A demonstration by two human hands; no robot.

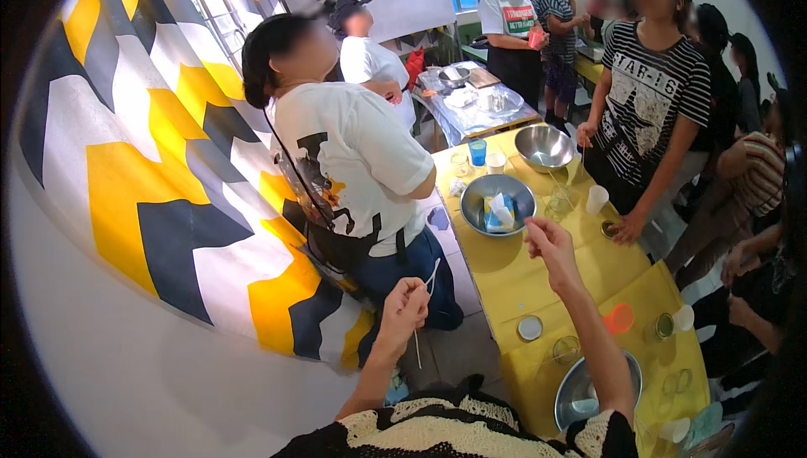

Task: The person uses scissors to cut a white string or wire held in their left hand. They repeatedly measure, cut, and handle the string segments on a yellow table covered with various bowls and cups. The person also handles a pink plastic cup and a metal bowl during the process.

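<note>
My left hand is closed in a pinch on a thin white string. One end of it loops up above the fingers, and the other hangs below the hand. My right hand is raised over the yellow-covered table, thumb and fingertips pressed together. Whatever it may hold is too small to make out. Just beyond it in the picture stands a metal bowl with a blue and white packet inside.
Another steel bowl stands farther back, and one more sits near my right forearm. A round lid, an orange cup and several glasses share the table. People stand along both sides. A patterned curtain hangs at left.
</note>
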